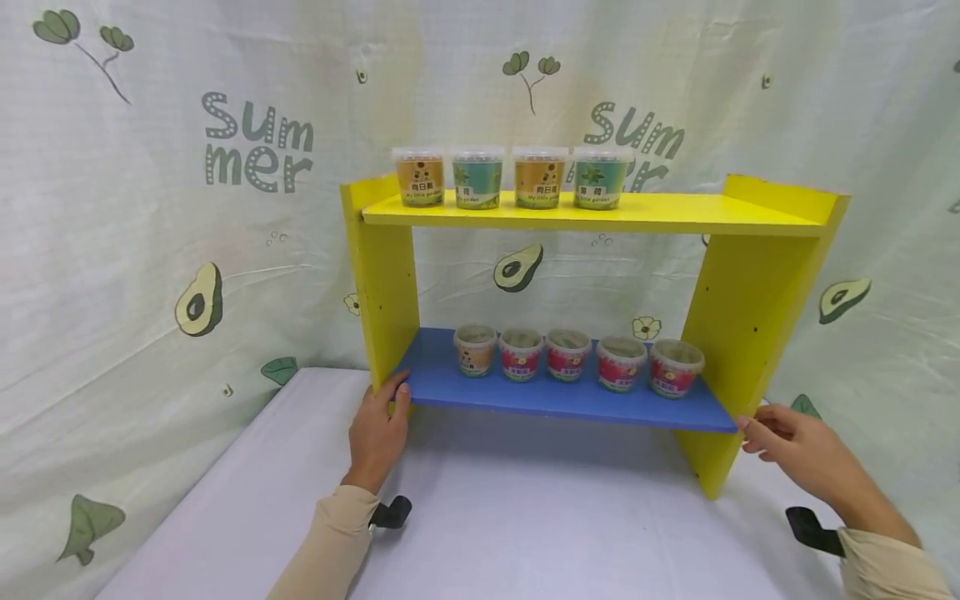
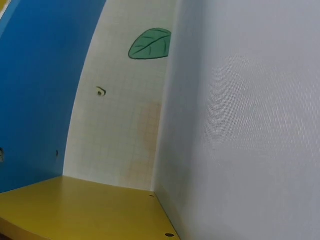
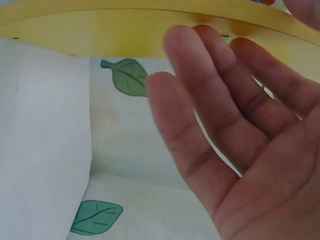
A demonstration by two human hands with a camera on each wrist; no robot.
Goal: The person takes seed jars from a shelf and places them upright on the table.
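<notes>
Yellow shelf unit (image 1: 660, 213) stands at a slant on the white surface (image 1: 525, 508), its right end nearer the person, a hand at each end; its blue lower shelf (image 1: 536, 396) runs between the left side panel (image 1: 390, 292) and the right side panel (image 1: 738, 308). The left grip (image 1: 377, 433) is at the front left corner, where blue board meets yellow panel, pinching that corner between thumb and index finger; the left wrist view shows the blue board and yellow panel close up, with no fingers in sight. The right grip (image 1: 806, 450) has its thumb at the front edge of the right side panel, beside the blue board's corner; its other fingers are loosely spread along the outer side, gaps showing between them, though whether all of them touch the panel I cannot tell. Four lidded tubs, two orange (image 1: 540, 179) and two teal (image 1: 478, 181), alternate along the top, left of its right half; on the blue board sit one orange tub (image 1: 475, 352) and four pink tubs (image 1: 565, 357) in a row; behind hangs a pale backdrop (image 1: 442, 75) printed with avocados, leaves and "summer" lettering.
</notes>
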